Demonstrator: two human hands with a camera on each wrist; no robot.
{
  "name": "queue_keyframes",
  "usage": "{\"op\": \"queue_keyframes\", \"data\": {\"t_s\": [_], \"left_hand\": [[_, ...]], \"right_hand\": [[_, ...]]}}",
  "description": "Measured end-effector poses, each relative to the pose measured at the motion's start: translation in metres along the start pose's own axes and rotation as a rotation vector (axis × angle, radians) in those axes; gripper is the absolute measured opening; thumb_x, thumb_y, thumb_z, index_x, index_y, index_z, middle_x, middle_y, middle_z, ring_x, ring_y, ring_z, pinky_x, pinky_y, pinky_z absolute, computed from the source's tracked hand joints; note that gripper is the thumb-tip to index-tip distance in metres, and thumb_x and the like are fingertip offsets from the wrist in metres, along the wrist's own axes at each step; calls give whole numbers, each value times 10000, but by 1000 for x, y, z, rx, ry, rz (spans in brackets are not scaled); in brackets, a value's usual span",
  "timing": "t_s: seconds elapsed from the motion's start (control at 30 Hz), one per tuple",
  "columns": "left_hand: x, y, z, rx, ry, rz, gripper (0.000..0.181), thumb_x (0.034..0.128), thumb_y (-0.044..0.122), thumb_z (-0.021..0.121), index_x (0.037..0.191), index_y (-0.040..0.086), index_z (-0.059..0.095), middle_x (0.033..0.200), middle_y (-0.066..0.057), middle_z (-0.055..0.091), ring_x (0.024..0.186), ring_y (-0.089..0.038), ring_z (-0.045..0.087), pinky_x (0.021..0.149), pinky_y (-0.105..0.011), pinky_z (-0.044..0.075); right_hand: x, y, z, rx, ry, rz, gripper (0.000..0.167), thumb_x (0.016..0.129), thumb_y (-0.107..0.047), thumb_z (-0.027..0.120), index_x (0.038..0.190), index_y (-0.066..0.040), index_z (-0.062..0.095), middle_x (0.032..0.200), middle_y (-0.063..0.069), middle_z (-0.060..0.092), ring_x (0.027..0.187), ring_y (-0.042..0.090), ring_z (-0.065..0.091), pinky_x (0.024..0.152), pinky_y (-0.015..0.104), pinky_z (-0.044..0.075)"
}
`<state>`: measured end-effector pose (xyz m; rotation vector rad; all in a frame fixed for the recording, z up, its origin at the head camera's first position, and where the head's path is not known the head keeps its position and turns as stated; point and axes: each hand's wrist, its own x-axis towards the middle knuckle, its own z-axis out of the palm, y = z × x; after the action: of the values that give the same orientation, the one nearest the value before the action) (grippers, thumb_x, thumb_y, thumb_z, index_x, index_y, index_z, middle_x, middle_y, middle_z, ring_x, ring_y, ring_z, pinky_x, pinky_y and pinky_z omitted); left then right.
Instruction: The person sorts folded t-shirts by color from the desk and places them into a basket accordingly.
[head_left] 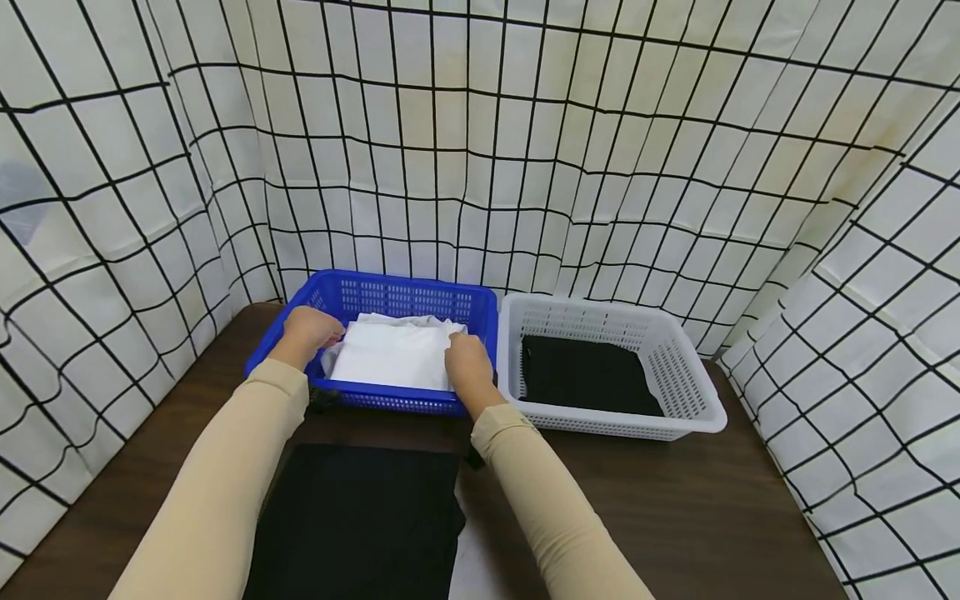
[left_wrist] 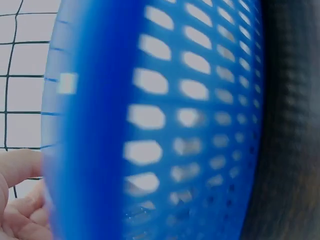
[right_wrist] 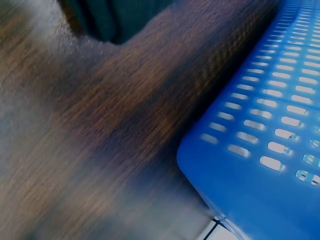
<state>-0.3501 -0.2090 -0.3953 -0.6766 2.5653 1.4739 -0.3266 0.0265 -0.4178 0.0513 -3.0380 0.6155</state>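
A folded white cloth point(head_left: 393, 354) lies inside the blue basket point(head_left: 416, 397) in the head view. My left hand point(head_left: 309, 329) is over the basket's left side, its curled fingers at the cloth's left edge. At the cloth's right edge, my right hand point(head_left: 468, 367) pinches the fabric. In the left wrist view, the blue basket's wall point(left_wrist: 105, 120) fills the middle and part of my left hand point(left_wrist: 22, 200) shows beyond it, its fingertips hidden. The right wrist view shows the basket's corner point(right_wrist: 215, 165) but not my right hand.
Right of the blue basket stands a white basket point(head_left: 615, 423) holding folded black cloth point(head_left: 588, 375). A black cloth point(head_left: 360, 517) is spread at the front of the brown table point(head_left: 675, 492), with something white beside it. White walls with black grid point(head_left: 510, 150) surround the table.
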Motion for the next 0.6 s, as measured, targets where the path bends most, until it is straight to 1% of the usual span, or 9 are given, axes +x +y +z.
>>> {"op": "queue_keyframes", "data": {"t_s": [0.07, 0.17, 0.27, 0.3, 0.37, 0.4, 0.5, 0.53, 0.6], "left_hand": [[-6, -1, -3, 40, -16, 41, 425, 976, 126, 576, 1321, -120, 545, 1315, -283, 598, 1058, -314, 669, 1000, -400, 545], [-13, -5, -6, 155, -47, 137, 428, 992, 150, 542, 1322, -122, 548, 1358, -312, 557, 1216, -398, 579, 1050, -481, 500], [-17, -8, -8, 304, -40, 241, 432, 1003, 165, 518, 1318, -130, 541, 1374, -330, 528, 1261, -451, 515, 1068, -555, 454], [-18, -8, -8, 341, -33, 271, 434, 1004, 160, 515, 1320, -137, 533, 1380, -335, 519, 1273, -465, 500, 1072, -568, 443], [-18, -9, -7, 395, -29, 311, 441, 1004, 145, 514, 1331, -149, 512, 1388, -343, 507, 1288, -480, 488, 1085, -580, 428], [-19, -9, -6, 418, -29, 325, 445, 1003, 141, 514, 1339, -151, 503, 1396, -344, 499, 1296, -483, 482, 1089, -582, 424], [-21, -10, -3, 455, -36, 350, 460, 1009, 139, 516, 1364, -150, 479, 1416, -348, 476, 1316, -485, 470, 1102, -596, 404], [-22, -10, -2, 458, -39, 359, 466, 1011, 142, 517, 1372, -148, 472, 1420, -349, 472, 1322, -489, 464, 1104, -600, 398], [-27, -12, 0, 449, -45, 381, 469, 1018, 153, 510, 1385, -135, 467, 1423, -343, 473, 1332, -490, 456, 1105, -603, 394]], "right_hand": [[-2, 1, -1, 39, 34, -40, 322, 1019, -232, 565, 1291, -96, 672, 1278, 88, 691, 1195, 236, 654, 1011, 371, 538], [-3, 4, -2, 77, 83, -97, 343, 1011, -280, 581, 1267, -78, 687, 1260, 89, 699, 1194, 233, 657, 1021, 362, 530], [-4, 8, -3, 94, 99, -151, 336, 1018, -290, 565, 1233, -74, 707, 1224, 84, 717, 1159, 223, 677, 994, 353, 548], [-4, 10, -4, 101, 96, -172, 332, 1022, -294, 557, 1212, -76, 719, 1199, 79, 730, 1118, 211, 695, 962, 339, 564], [-6, 14, -5, 118, 90, -224, 324, 1028, -292, 544, 1186, -82, 734, 1178, 72, 738, 1082, 202, 707, 937, 338, 573], [-7, 17, -6, 124, 96, -257, 320, 1030, -289, 540, 1171, -85, 742, 1163, 67, 744, 1068, 200, 712, 931, 340, 574], [-15, 26, -11, 198, 113, -345, 312, 1032, -264, 536, 1155, -72, 748, 1141, 80, 749, 1060, 217, 717, 939, 366, 573], [-19, 29, -13, 232, 123, -370, 308, 1029, -253, 540, 1159, -65, 746, 1148, 90, 745, 1089, 232, 710, 962, 387, 564], [-29, 35, -17, 304, 143, -408, 297, 1022, -238, 553, 1151, -55, 747, 1130, 101, 748, 1094, 244, 708, 960, 401, 564]]}}
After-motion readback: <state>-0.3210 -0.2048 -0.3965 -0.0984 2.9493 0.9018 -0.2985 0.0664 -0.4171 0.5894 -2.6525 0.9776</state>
